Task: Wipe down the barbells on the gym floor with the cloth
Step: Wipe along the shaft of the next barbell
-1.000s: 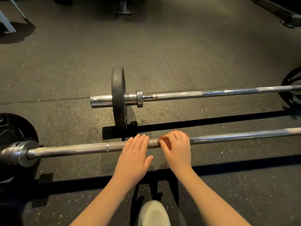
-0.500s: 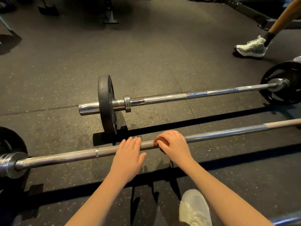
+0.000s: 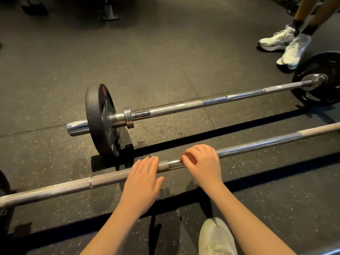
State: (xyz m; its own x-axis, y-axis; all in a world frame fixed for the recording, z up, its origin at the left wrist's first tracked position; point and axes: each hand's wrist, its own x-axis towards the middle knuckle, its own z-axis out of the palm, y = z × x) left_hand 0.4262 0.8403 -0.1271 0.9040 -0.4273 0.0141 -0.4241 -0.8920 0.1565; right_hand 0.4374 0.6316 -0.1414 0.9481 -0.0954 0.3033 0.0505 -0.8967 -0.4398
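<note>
Our right hand (image 3: 204, 165) had slid a little rightward since the frame before, baring a short stretch of bar between it and our left hand (image 3: 141, 184); its fingers were curled round the small reddish-brown cloth (image 3: 189, 159), holding it against the near long steel barbell (image 3: 73, 186) on the dark speckled rubber floor (image 3: 165, 52); the left hand lay flat on the knurled shaft, fingers straight; the second steel barbell (image 3: 202, 103), with its black round plates (image 3: 100, 118), lay parallel beyond, well apart; a bystander's white sneakers (image 3: 276, 40) stood near its far plate, and our own pale shoe (image 3: 215, 238) showed below.
</note>
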